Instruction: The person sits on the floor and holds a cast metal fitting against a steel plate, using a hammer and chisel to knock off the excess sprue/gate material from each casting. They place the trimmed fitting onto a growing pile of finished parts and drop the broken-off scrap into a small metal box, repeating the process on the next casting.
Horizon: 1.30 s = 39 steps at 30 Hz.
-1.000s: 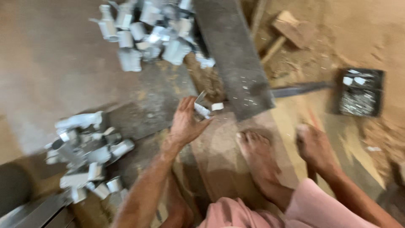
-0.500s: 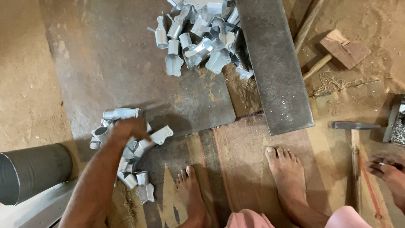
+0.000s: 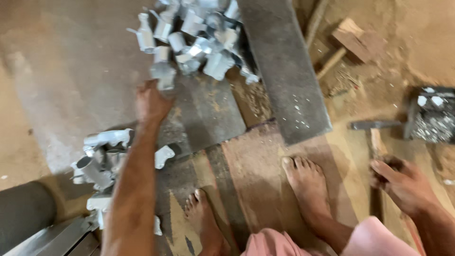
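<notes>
My left hand reaches forward over the grey metal sheet, its fingers at the near edge of the far pile of small bent metal pieces. It touches the closest piece; blur hides whether it grips it. Under my forearm lies a second pile of similar metal pieces. My right hand is curled around the wooden handle of a hammer lying on the floor at the right. My bare feet rest on a brown board.
A thick dark metal bar lies diagonally beside the far pile. A wooden mallet sits at top right, a dark box of small metal bits at the right edge, and a grey cylinder at lower left.
My left hand has moved from the near pile of metal pieces up to the far pile. My right hand has come in and closed on the hammer handle.
</notes>
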Each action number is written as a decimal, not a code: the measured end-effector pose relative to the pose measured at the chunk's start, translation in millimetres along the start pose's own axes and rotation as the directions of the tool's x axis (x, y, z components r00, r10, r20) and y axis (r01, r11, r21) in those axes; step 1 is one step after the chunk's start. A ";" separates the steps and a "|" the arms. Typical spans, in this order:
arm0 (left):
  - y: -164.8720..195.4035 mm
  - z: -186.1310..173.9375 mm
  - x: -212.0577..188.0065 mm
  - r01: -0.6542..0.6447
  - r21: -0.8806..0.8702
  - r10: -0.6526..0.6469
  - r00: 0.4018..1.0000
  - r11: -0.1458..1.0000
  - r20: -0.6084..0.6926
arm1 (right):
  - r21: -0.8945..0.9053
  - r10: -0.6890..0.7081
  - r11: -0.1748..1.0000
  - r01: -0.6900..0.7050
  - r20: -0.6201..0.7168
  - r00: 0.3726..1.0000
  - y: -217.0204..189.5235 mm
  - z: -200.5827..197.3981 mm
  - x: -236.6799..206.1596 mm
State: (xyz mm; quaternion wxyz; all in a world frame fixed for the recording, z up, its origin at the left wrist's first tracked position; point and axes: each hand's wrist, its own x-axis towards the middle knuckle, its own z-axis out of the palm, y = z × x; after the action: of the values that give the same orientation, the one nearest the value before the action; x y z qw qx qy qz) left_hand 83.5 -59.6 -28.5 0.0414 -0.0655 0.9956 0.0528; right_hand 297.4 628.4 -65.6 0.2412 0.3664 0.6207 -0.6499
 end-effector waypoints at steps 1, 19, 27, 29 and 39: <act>0.2 -13.9 -14.6 -0.038 -0.044 0.031 0.989 0.998 -0.143 | -0.090 -0.010 0.996 0.008 -0.014 1.000 7.4 -6.2 3.0; 82.6 23.6 -154.0 0.139 -0.208 -0.046 0.916 0.968 0.398 | -0.482 -0.415 0.667 0.568 0.393 0.821 -114.9 165.3 -41.9; 129.8 -1.0 -148.2 0.464 -0.824 0.026 0.867 0.325 0.498 | -0.609 -0.658 0.030 0.793 0.585 0.474 -116.1 234.9 -12.3; 151.5 -0.5 -145.2 0.387 -0.876 0.107 0.896 0.288 0.431 | -0.617 -0.671 0.007 0.787 0.580 0.461 -113.5 237.8 -9.8; 213.6 24.2 -139.5 0.073 -0.931 0.286 0.941 0.358 0.184 | -0.222 -0.496 0.795 0.564 0.296 0.816 -116.0 191.2 -15.1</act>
State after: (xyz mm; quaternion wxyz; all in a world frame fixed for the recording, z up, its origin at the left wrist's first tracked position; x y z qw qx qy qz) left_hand 194.4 171.2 -18.7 0.1519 -0.0024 0.7730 0.6159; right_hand 183.8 451.3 11.7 0.1688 0.0603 0.7586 -0.6264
